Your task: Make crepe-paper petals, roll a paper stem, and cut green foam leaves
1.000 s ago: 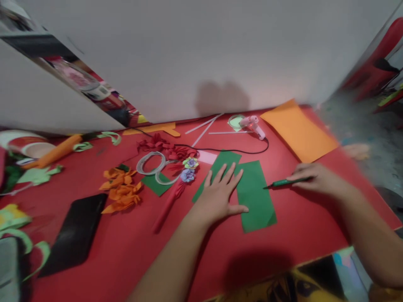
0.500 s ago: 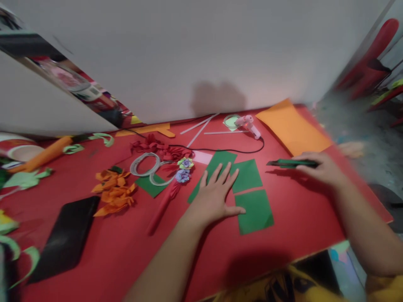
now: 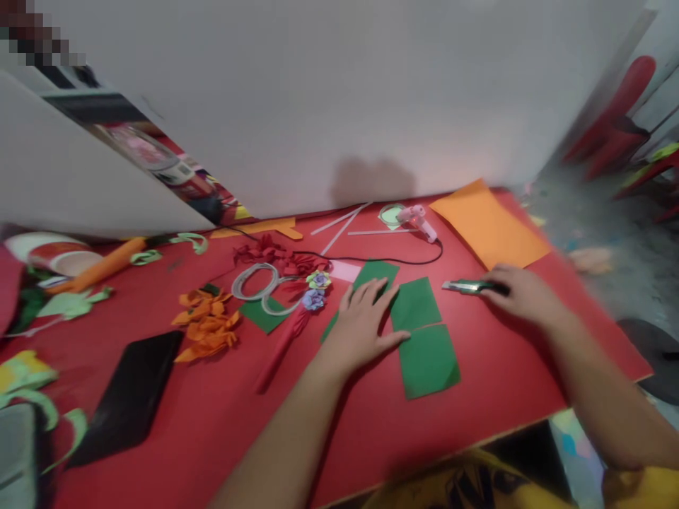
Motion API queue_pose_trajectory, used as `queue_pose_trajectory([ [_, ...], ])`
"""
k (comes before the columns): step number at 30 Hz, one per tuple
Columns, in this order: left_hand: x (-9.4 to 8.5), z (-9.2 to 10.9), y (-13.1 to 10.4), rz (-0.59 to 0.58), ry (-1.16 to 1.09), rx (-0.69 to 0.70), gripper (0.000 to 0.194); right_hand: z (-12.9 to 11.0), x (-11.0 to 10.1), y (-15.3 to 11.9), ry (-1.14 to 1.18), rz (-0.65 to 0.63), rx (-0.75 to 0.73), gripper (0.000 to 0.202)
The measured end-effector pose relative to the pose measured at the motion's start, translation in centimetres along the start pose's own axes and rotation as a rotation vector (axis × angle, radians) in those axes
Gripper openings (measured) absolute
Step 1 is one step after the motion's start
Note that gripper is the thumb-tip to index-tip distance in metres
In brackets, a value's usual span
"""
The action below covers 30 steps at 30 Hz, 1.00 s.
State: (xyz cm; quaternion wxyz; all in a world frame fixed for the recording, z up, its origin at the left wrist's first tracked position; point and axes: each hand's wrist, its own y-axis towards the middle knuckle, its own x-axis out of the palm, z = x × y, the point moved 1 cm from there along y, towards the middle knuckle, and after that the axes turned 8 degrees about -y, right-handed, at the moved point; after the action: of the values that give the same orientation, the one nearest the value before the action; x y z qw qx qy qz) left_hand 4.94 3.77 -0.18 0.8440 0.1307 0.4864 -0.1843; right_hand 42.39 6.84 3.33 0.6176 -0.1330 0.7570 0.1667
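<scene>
My left hand (image 3: 361, 325) lies with its fingers spread over a strip of green paper (image 3: 380, 271), covering its middle. Its thumb tip rests at the left edge of a green paper square (image 3: 429, 364). Another green paper piece (image 3: 418, 304) lies just beyond that square, by my fingertips. On the right, my right hand (image 3: 523, 293) is closed round the dark end of a green box cutter (image 3: 472, 286). The cutter's blade points left toward the green papers, low over the red table or touching it; I cannot tell which.
A pink glue gun (image 3: 419, 220) with a black cord stands at the back, left of an orange sheet (image 3: 488, 223). Coiled wire (image 3: 254, 281), a red stem with paper flowers (image 3: 281, 346), orange paper flowers (image 3: 209, 325) and a black tablet-like slab (image 3: 130, 396) are on the left.
My right hand has lowered the box cutter toward the table and shifted it slightly left. The fingers of my left hand have drawn in a little. The camera view has shifted slightly.
</scene>
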Motion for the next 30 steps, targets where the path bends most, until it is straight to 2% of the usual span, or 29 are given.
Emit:
queue_pose_trajectory([
  [4, 0.5, -0.3, 0.6, 0.053, -0.034, -0.018, 0.078, -4.0, 0.0, -0.1, 0.068, 0.075, -0.082, 0.025],
  [6, 0.4, -0.2, 0.7, 0.078, -0.056, -0.024, 0.077, -6.7, 0.9, -0.3, 0.197, -0.024, -0.162, 0.033],
  [8, 0.3, -0.2, 0.7, 0.101, -0.083, -0.018, 0.074, -9.0, 2.1, -0.4, 0.214, -0.156, -0.233, 0.06],
  [9, 0.3, -0.2, 0.7, 0.112, -0.097, -0.014, 0.071, -9.8, 2.6, -0.4, 0.195, -0.195, -0.251, 0.07],
  [11, 0.3, -0.4, 0.8, 0.135, -0.139, -0.014, 0.06, -10.5, 3.3, -0.3, 0.179, -0.259, -0.263, 0.074],
  [15, 0.7, -1.3, 1.1, 0.161, -0.39, -0.076, 0.031, -8.8, 2.8, -0.1, 0.3, -0.329, -0.26, 0.042],
  [18, 0.7, -1.8, 1.2, 0.247, -0.566, -0.1, 0.02, -6.7, 2.1, 0.0, 0.545, -0.292, -0.187, 0.025],
  [20, 0.5, -1.9, 1.2, 0.32, -0.634, -0.099, 0.021, -5.5, 2.1, 0.1, 0.724, -0.198, -0.04, 0.025],
  [23, 0.4, -1.9, 1.2, 0.38, -0.756, -0.144, 0.025, -4.5, 2.9, 0.4, 0.882, -0.038, 0.153, 0.038],
  [26, 0.3, -2.0, 1.3, 0.433, -0.905, -0.216, 0.031, -4.3, 3.7, 0.8, 0.937, 0.057, 0.211, 0.037],
  [30, 0.0, -2.6, 1.5, 0.557, -1.026, -0.259, 0.04, -4.8, 3.6, 0.8, 0.919, 0.08, 0.201, 0.031],
])
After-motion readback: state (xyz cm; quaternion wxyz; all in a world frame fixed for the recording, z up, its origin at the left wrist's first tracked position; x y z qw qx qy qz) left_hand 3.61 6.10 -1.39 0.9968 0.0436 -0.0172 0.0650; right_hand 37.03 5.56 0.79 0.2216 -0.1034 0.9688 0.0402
